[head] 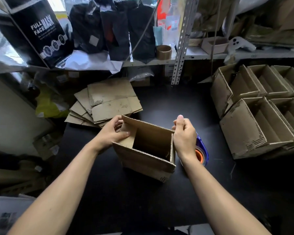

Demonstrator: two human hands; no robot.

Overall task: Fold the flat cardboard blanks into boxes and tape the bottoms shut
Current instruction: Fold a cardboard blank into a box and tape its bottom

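An opened cardboard box (143,156) is standing on the dark worktop (159,200) between the two hands, its top open to the camera; the left hand (115,133) is gripping the box's left side, fingers curled over a flap (126,137) that is leaning inward; the right hand (184,134) is pinching the far right corner of the box, thumb pointing up; a blue tape dispenser (202,150) with an orange core is sitting just beside the box, behind the right wrist; a stack of flat cardboard blanks (107,102) is lying beyond the left hand; folded boxes (260,109) are lying grouped well to the right; on the shelf (202,55) behind, a black carton (36,29) is reading "FULL FACE MASK", and a brown tape roll (164,52) is standing near the upright.
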